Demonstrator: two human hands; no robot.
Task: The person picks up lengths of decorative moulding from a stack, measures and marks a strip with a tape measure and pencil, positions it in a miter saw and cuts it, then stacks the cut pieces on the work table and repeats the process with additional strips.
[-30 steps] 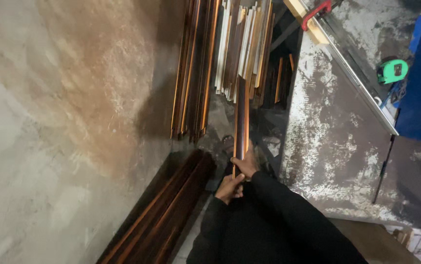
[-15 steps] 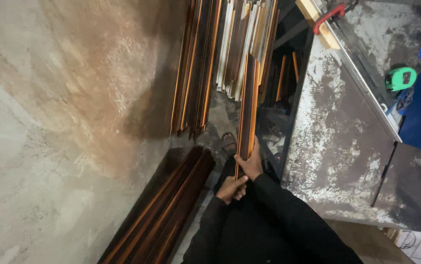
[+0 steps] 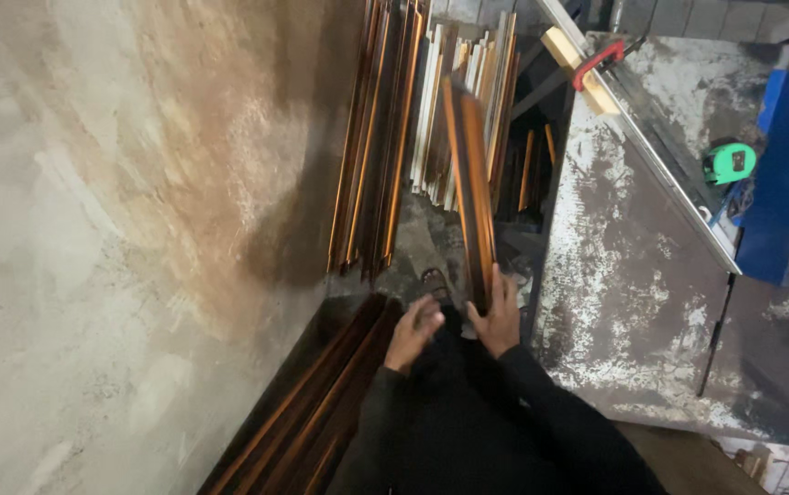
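Brown moulding strips point(image 3: 470, 188) (upright) gripped by right hand point(image 3: 497, 318); left hand point(image 3: 415, 330) loose beside.

No packages, labels, signs or screens — none visible anywhere.

wall point(image 3: 92, 229) on your left | leaning strips point(image 3: 376, 137) ahead | floor strips point(image 3: 321, 403) below-left | saw table point(image 3: 633, 275) right
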